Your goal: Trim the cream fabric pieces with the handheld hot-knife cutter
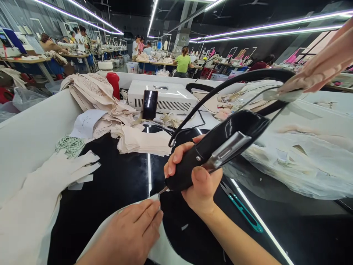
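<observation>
Black is shown by the tool [187,169] (broken by a silver lever [228,148]) and the bench [96,191], streaked white. Off-white is seen in the cloth [162,244] at the near edge, pale green in the cords [70,145] by the left edge, teal in the snips [244,210].

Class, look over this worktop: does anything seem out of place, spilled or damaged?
Nothing looks clearly spilled or damaged. Only slightly odd: a small white scrap lies stray on the black surface, and the green cords sit in a jumbled heap.

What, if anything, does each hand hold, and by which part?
The right hand grips the black tool by its lower body, near the tip; the left hand lies on pale cloth.
</observation>
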Available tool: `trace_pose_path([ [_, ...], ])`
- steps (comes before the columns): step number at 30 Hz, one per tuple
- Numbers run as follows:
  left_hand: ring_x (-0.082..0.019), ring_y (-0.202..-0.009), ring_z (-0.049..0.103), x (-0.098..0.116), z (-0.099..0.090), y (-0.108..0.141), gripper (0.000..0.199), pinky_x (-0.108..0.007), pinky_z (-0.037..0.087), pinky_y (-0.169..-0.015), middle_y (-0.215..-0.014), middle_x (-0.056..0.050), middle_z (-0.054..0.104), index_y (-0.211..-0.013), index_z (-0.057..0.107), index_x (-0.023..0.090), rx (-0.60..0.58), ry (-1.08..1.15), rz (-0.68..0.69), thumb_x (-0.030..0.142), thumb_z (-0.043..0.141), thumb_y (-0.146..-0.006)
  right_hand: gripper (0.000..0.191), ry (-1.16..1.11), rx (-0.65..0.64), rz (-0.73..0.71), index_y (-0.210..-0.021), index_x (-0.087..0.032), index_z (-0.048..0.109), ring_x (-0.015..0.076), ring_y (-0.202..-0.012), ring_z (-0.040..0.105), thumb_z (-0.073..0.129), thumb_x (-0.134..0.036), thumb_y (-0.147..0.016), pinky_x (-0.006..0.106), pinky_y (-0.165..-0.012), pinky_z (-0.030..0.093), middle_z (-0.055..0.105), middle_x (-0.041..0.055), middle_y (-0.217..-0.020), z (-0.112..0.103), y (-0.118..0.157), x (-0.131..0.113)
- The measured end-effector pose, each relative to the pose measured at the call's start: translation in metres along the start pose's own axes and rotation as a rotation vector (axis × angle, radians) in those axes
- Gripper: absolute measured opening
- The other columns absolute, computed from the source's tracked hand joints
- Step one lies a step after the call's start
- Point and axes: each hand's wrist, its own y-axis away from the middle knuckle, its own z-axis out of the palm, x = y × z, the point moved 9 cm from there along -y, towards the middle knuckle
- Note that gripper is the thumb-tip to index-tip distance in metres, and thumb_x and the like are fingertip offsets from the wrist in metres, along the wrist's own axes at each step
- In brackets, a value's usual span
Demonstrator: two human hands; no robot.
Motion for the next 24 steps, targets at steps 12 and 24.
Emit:
trace_pose_path([
  [12,-0.02,-0.122,0.07,-0.001,-0.005,-0.005,0.027,-0.031,0.05,-0.107,-0.129,-0.008,0.076,-0.126,0.07,0.01,0.032,-0.013,0.005,0.02,0.051,-0.109,0.042,-0.043,-0.038,-0.01,-0.107,-0.028,0.051,0.0108,-0.054,0.061,0.082,-0.048,-0.087,0.025,-0.047,0.056,0.063,-0.0052,-0.083,0.006,0.003,0.0],
  [24,-0.02,-0.118,0.071,-0.006,-0.013,-0.005,0.03,-0.03,0.053,-0.097,-0.128,-0.008,0.076,-0.123,0.07,0.012,0.084,-0.027,-0.07,0.019,0.044,-0.111,0.039,-0.046,-0.043,-0.045,-0.109,-0.028,0.055,0.0112,-0.054,0.063,0.083,-0.044,-0.087,0.025,-0.048,0.057,0.066,-0.0044,-0.084,0.005,0.004,-0.001],
])
